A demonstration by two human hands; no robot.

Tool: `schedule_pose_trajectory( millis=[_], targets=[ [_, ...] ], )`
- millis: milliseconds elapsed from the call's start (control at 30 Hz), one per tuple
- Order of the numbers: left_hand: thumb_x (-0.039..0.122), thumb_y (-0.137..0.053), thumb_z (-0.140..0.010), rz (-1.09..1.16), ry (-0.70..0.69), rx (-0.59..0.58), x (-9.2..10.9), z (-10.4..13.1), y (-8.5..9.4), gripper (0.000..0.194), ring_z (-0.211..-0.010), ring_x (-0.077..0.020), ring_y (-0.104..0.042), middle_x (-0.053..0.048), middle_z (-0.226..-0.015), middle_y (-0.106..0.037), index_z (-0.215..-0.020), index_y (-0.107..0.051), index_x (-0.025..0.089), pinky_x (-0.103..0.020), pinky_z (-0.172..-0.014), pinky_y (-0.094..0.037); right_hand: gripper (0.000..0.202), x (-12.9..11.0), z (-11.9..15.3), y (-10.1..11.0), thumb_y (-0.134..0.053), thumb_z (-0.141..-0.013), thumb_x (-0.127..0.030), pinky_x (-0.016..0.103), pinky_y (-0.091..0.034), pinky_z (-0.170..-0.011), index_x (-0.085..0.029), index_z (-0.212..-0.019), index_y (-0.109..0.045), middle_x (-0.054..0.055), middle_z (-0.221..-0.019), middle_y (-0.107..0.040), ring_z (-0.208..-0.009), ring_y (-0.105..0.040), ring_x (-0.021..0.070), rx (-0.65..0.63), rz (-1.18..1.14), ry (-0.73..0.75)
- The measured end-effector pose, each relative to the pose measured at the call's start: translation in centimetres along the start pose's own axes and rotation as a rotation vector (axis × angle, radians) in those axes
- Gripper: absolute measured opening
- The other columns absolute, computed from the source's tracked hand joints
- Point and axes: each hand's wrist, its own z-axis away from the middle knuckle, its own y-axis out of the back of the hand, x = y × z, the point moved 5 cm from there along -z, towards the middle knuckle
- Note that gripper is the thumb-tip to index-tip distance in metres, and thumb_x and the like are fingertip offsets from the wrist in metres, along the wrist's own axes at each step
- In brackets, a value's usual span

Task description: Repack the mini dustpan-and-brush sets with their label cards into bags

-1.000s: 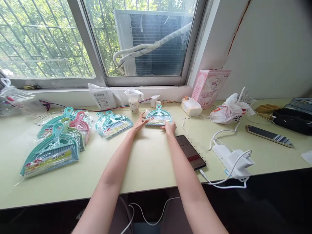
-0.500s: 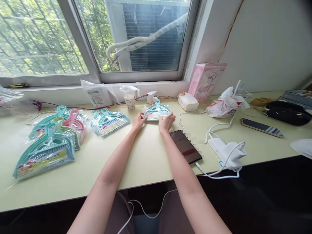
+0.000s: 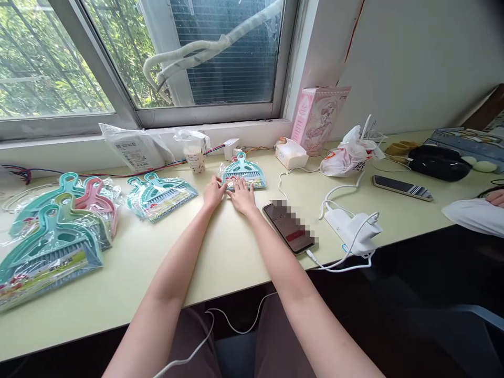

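Note:
A wrapped teal dustpan and brush set (image 3: 244,170) lies on the pale table, with a bit of pink showing behind its handle. My left hand (image 3: 214,193) is at its left front corner, fingers closed on the wrapper edge. Across its front edge lies my right hand (image 3: 241,196), palm down with the fingers spread, touching the wrapping. To the left sit two overlapping teal sets (image 3: 167,195). Farther left is a pile of several wrapped sets, a teal one (image 3: 55,252) in front and a pink one (image 3: 96,199) behind.
A phone (image 3: 289,227) and a white power strip (image 3: 348,231) with cables lie to the right. Behind stand a cup (image 3: 195,159), a tissue box (image 3: 291,153) and a pink box (image 3: 321,119). Another person's hand and sleeve (image 3: 478,215) show at the right edge.
My right hand has moved left from the set's right side onto its front, fingers now spread. My left hand stays at the left corner. The view has shifted right.

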Motion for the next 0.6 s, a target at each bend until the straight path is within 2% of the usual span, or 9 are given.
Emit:
schedule_pose_trajectory(
  millis=[67,133,267,333,400,467,533,600],
  targets=[
    [0.044,-0.047,-0.096,0.014,-0.013,0.038,0.3,0.5,0.3,0.033,-0.099,-0.0301,-0.067,-0.012,-0.096,-0.073,-0.114,-0.056,0.018,-0.037,-0.086,-0.045,0.066,0.2,-0.1,0.1,-0.023,-0.104,-0.049,0.049,0.004,-0.124,-0.016,-0.16,-0.015,0.007,-0.168,-0.004,-0.157,-0.001,0.0206,-0.007,0.006,0.008],
    [0.044,-0.039,-0.098,0.034,-0.023,0.153,0.6,1.3,1.3,0.039,-0.102,-0.031,-0.066,-0.013,-0.101,-0.072,-0.119,-0.054,0.016,-0.04,-0.09,-0.044,0.067,0.2,-0.1,0.2,-0.023,-0.104,-0.05,0.049,0.004,-0.124,-0.016,-0.16,-0.015,0.007,-0.168,-0.002,-0.157,-0.001,0.0208,-0.017,0.015,0.012],
    [0.032,-0.044,-0.094,-0.074,-0.06,0.421,-0.6,3.8,5.8,0.035,-0.119,-0.0339,-0.056,-0.018,-0.122,-0.063,-0.122,-0.056,0.014,-0.046,-0.102,-0.038,0.068,0.1,-0.1,0.2,-0.025,-0.103,-0.051,0.05,0.003,-0.125,-0.016,-0.16,-0.013,0.005,-0.168,-0.001,-0.157,-0.001,0.0207,-0.033,0.031,0.005],
    [0.026,-0.046,-0.091,-0.17,-0.063,0.515,-2.7,5.2,8.9,0.034,-0.128,-0.0366,-0.048,-0.018,-0.13,-0.058,-0.122,-0.056,0.017,-0.051,-0.107,-0.033,0.068,0.1,-0.1,0.2,-0.026,-0.103,-0.051,0.05,0.003,-0.125,-0.016,-0.16,-0.013,0.005,-0.168,-0.001,-0.157,0.0,0.0207,-0.031,0.033,0.003],
    [0.023,-0.047,-0.09,-0.222,0.007,0.594,-5.9,6.4,12.3,0.034,-0.133,-0.0375,-0.042,-0.018,-0.136,-0.052,-0.122,-0.055,0.018,-0.055,-0.109,-0.03,0.068,0.1,-0.1,0.2,-0.027,-0.103,-0.05,0.049,0.004,-0.125,-0.015,-0.16,-0.013,0.005,-0.168,-0.001,-0.157,0.0,0.0206,-0.025,0.034,0.005],
    [0.025,-0.054,-0.087,-0.26,0.219,0.632,-10.1,7.3,15.2,0.033,-0.133,-0.0421,-0.041,-0.022,-0.136,-0.05,-0.119,-0.055,0.015,-0.059,-0.105,-0.033,0.069,0.1,0.0,0.3,-0.03,-0.103,-0.049,0.049,0.004,-0.125,-0.014,-0.16,-0.013,0.006,-0.168,0.0,-0.157,0.002,0.0212,-0.011,0.034,0.006],
    [0.033,-0.065,-0.084,-0.256,0.392,0.587,-13.6,7.8,16.8,0.038,-0.132,-0.0477,-0.038,-0.025,-0.135,-0.048,-0.113,-0.054,0.01,-0.062,-0.103,-0.033,0.07,-0.1,0.1,0.5,-0.033,-0.102,-0.048,0.051,0.001,-0.125,-0.014,-0.16,-0.014,0.008,-0.168,0.003,-0.157,0.004,0.0225,0.024,0.034,0.012],
    [0.037,-0.067,-0.084,-0.231,0.428,0.531,-15.4,7.7,17.3,0.036,-0.133,-0.0482,-0.037,-0.024,-0.133,-0.048,-0.107,-0.055,0.011,-0.062,-0.103,-0.033,0.069,-0.6,0.4,0.8,-0.037,-0.102,-0.044,0.053,-0.001,-0.125,-0.014,-0.16,-0.014,0.009,-0.168,0.003,-0.157,0.004,0.0234,0.074,0.044,0.05]
  ],
)
